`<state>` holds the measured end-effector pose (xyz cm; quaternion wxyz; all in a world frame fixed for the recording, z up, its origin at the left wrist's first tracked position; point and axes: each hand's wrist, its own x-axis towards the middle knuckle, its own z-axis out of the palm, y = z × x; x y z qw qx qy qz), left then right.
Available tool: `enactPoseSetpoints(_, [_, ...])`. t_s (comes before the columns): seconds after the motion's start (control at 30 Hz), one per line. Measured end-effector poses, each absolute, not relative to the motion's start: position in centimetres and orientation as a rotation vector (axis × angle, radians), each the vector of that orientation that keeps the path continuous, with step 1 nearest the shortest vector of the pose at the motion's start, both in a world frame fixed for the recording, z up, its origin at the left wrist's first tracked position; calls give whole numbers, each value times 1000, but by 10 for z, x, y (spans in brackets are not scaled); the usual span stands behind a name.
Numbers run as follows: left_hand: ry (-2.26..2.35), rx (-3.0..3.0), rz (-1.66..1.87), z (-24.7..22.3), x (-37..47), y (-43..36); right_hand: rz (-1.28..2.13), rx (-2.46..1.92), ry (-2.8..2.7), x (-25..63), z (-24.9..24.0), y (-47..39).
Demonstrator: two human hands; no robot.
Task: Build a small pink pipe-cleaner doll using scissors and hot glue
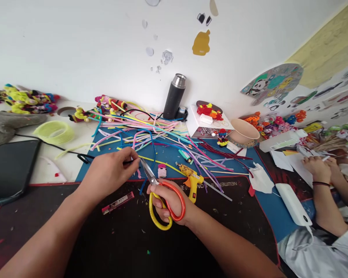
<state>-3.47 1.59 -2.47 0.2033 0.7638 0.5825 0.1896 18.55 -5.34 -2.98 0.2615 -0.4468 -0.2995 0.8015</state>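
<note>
Okay so the scissors [152,179] are near the middle of the frame, blades angled up-left with the tips right by the left fingertips; the right hand [171,195] is closed around the red and yellow handles, and the left hand [108,172], left of centre, is pinching what looks like a dark strip [128,161], mostly hidden by the fingers; can't tell if the blades are touching it. Looks like a trimming step to me, so I'd let a bit more strip poke out past the fingers, line it up deeper in the blades, and make one clean snip; watch those fingertips, they're way too near the points; maybe turn away from the glue gun [195,180] right of centre, and snip over the bare black mat [118,247] lower down.
</note>
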Motion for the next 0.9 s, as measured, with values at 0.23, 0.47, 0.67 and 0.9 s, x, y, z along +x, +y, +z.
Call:
enactPoseSetpoints(0.23, [1712, 2196, 447, -19, -46, 25, 2051, -1082, -850, 189, -42, -64])
enactPoseSetpoints(0.47, [1670, 2316, 483, -28, -63, 35, 2093, -1235, -1452, 191, -24, -74])
enactPoseSetpoints(0.67, [1758, 2250, 710, -17, -78, 39, 1369, -1128, -2511, 183, -17, -76])
enactPoseSetpoints(0.9, [1645, 2479, 1036, -8, -59, 30, 775, -810, -2902, 141, -17, -79])
